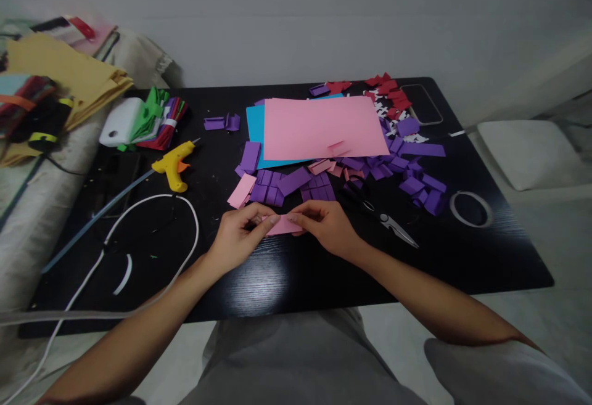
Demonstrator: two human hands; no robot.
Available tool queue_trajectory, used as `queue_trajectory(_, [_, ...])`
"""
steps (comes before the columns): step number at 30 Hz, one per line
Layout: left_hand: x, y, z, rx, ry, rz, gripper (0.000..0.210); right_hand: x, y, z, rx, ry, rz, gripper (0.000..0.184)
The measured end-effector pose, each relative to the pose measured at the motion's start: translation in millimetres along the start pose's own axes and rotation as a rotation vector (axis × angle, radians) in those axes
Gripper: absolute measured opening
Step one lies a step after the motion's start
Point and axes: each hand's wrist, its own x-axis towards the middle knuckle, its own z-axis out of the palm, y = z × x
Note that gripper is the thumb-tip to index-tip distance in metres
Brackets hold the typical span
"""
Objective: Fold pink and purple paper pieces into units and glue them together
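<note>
Between my two hands is a small pink paper strip (283, 225), held just above the near part of the black table. The thumb and fingers of my left hand (240, 232) pinch its left end. At the right end, my right hand (326, 223) pinches it with the thumb on top. Just beyond my fingers lie folded purple paper pieces (267, 188) and another pink piece (242, 190). A large pink sheet (319, 127) rests over a blue sheet (255, 134) farther back. Scissors (388, 223) lie to the right of my right hand.
A yellow glue gun (174, 164) with a long glue stick lies left, near a looped white cable (197, 226). On the right are a tape roll (470, 209) and more purple pieces (420, 149). Red scraps (393, 94) sit at the back of the black table (462, 263).
</note>
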Motion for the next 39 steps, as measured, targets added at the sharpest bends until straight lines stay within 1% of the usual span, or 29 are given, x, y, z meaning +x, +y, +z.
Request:
queue_trajectory(5, [1.0, -2.2, -1.4, -0.070, 0.014, -0.048, 0.018, 1.7, 0.0, -0.4, 0.035, 0.030, 0.003, 0.039])
queue_trajectory(10, [0.3, -4.3, -3.5, -0.030, 0.063, -0.035, 0.018, 2.9, -2.6, -2.6, 0.060, 0.054, 0.005, 0.040])
queue_trajectory(16, [0.5, -4.9, -4.7, -0.002, 0.070, -0.034, 0.020, 3.2, -3.0, -5.6, -0.008, 0.049, -0.032, 0.039])
queue_trajectory(26, [1.9, -3.2, -4.3, -0.012, 0.062, -0.027, 0.017, 2.2, -7.6, -4.2, -0.041, 0.053, -0.067, 0.039])
queue_trajectory(32, [3.6, -4.8, -7.0, -0.085, 0.012, -0.078, 0.018, 2.8, -6.7, -5.0, -0.029, 0.093, -0.088, 0.039])
queue_trajectory(34, [3.5, -4.9, -7.8, -0.095, 0.013, -0.085, 0.018, 3.1, -6.2, -5.0, -0.018, 0.096, -0.099, 0.039])
queue_trajectory(39, [2.7, -1.4, -7.3, -0.058, 0.057, -0.018, 0.014, 3.3, -5.2, -4.3, -0.013, 0.107, -0.122, 0.036])
